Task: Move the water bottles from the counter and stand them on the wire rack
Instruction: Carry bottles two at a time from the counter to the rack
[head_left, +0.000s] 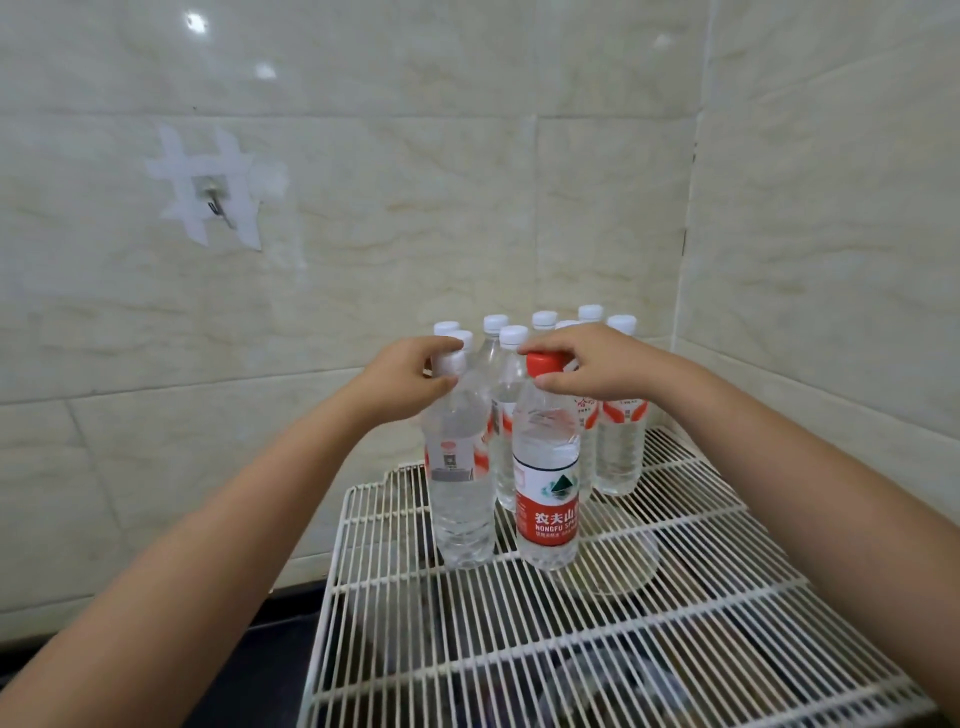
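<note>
A white wire rack (649, 639) fills the lower right of the head view. Several clear water bottles with white caps (618, 452) stand upright at its far end, near the wall corner. In front of them stand two more bottles. My left hand (410, 371) grips the white-capped bottle (462, 499) around its cap and neck. My right hand (587, 369) grips the red-capped bottle (548, 499), which has a red and white label, at its cap. Both bottles stand upright with their bases on the rack wires.
Tiled walls (415, 208) meet in a corner behind the bottles. A metal hook (215, 205) held by white tape hangs on the left wall. A dark counter (244, 670) lies under and left of the rack. A round glass lid (618, 564) shows beneath the wires.
</note>
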